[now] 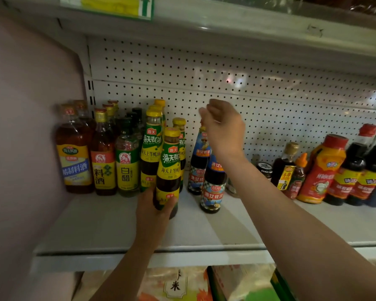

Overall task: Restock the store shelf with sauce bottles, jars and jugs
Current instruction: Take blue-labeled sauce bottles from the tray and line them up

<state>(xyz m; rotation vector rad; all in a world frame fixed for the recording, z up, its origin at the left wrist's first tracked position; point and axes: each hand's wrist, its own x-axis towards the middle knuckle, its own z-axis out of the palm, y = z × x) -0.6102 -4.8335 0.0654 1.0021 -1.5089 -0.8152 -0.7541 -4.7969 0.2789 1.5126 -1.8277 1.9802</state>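
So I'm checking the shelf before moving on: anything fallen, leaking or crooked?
Nothing fallen or spilled. The yellow-capped bottle in the left hand tilts slightly, being held. A small dark jar sits far back, alone behind the front row.

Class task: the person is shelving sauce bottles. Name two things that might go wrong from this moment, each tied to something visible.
1. The left hand grips the yellow-capped oyster sauce bottle only near its base, so the tall bottle might tip.
2. The right hand and forearm hang above the blue-labelled oyster sauce bottles, which stand close together; a downward move may knock them over.
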